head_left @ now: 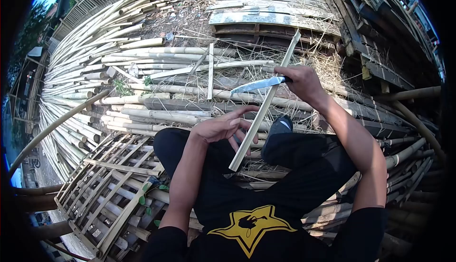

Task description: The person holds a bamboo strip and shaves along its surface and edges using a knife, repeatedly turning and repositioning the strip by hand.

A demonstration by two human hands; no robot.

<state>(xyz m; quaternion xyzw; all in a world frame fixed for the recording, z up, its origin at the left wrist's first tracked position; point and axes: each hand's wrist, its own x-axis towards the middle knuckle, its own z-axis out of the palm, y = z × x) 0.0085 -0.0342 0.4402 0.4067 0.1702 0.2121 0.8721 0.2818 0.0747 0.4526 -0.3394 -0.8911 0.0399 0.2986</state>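
A knife (256, 85) with a broad shiny blade and a dark handle is in my right hand (304, 84), its blade pointing left. A long pale bamboo strip (259, 119) slants from the upper right down toward my lap, crossing at the blade, with my right fingers close against its upper part. My left hand (223, 128) is open with its fingers spread, right beside the strip's lower half; some fingertips are partly hidden by the strip.
Bamboo poles (166, 98) lie around and under me. A woven bamboo lattice (102, 193) is at lower left, a wooden pallet platform (270, 17) ahead, and stacked timber (361, 34) at right. A thin strip (211, 72) lies across the poles.
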